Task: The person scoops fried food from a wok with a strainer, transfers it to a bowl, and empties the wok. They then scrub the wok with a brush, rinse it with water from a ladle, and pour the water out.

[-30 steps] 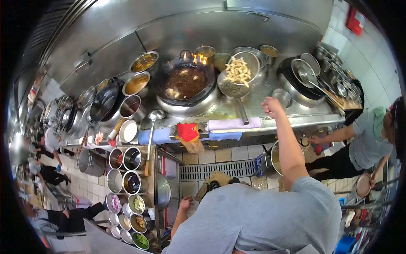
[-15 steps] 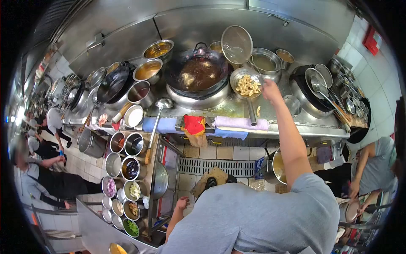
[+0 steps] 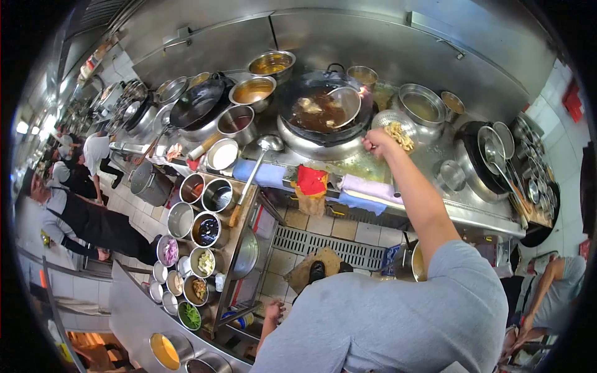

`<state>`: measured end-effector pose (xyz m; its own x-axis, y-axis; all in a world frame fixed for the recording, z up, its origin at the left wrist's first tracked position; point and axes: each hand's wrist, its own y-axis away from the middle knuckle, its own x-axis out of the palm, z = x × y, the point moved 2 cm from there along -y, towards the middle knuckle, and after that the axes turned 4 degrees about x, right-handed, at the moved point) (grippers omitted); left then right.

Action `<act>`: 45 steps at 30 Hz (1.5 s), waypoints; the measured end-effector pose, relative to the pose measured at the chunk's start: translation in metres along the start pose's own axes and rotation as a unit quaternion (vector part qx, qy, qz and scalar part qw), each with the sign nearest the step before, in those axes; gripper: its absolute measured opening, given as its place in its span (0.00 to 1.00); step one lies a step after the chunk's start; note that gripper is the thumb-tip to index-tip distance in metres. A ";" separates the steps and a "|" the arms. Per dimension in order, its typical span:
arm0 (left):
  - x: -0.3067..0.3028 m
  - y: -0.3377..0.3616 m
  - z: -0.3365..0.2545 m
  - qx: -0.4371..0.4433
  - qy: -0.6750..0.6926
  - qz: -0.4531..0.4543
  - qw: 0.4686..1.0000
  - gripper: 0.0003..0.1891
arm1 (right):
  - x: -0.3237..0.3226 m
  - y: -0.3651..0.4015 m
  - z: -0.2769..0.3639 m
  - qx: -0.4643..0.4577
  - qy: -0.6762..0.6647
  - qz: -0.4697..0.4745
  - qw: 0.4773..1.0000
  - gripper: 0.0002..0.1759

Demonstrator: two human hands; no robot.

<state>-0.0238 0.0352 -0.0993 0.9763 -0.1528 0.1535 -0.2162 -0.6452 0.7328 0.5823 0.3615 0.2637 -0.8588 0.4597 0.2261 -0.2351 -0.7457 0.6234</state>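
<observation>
My right hand [image 3: 376, 143] is closed around the handle of a round mesh strainer [image 3: 344, 107]. The strainer is tilted at the right side of a black wok [image 3: 291, 112] of dark brown liquid, in which pale lumps [image 3: 308, 105] float. Just beyond my right hand, a perforated ladle [image 3: 388, 118] holds pale golden fried pieces [image 3: 400, 135]; my forearm hides part of its handle. Low at my left side, my left hand [image 3: 273, 309] hangs empty, its fingers loosely apart, near the metal ingredient cart.
Bowls of yellow liquid [image 3: 252, 92] and a pot [image 3: 423, 104] flank the wok. A soup ladle [image 3: 270, 143] lies across the counter edge near a red cloth [image 3: 311, 180]. Ingredient tins [image 3: 205, 229] fill the left cart. Other people stand left and right.
My right hand has moved left and down, bringing the strainer from above the back of the counter to the wok. The view has turned slightly. My left hand stays low.
</observation>
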 end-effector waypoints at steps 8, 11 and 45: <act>-0.003 0.006 0.015 -0.019 0.049 0.058 0.997 0.12 | 0.060 -0.049 -0.019 0.045 -0.202 0.084 0.975 0.02; -0.002 0.014 -0.015 -0.018 0.068 0.050 0.996 0.13 | 0.060 -0.053 -0.027 0.051 -0.276 0.144 0.949 0.02; 0.705 -0.152 -0.308 0.429 -0.797 0.164 0.392 0.11 | -0.267 0.144 -0.084 -0.186 -0.195 -0.179 0.946 0.19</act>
<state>0.7018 0.2560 0.1018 -0.2061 -0.1647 -0.9646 -0.9191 -0.3056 0.2486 0.7395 0.0908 0.2299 -0.4781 0.8038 0.3539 -0.6851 -0.5935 0.4225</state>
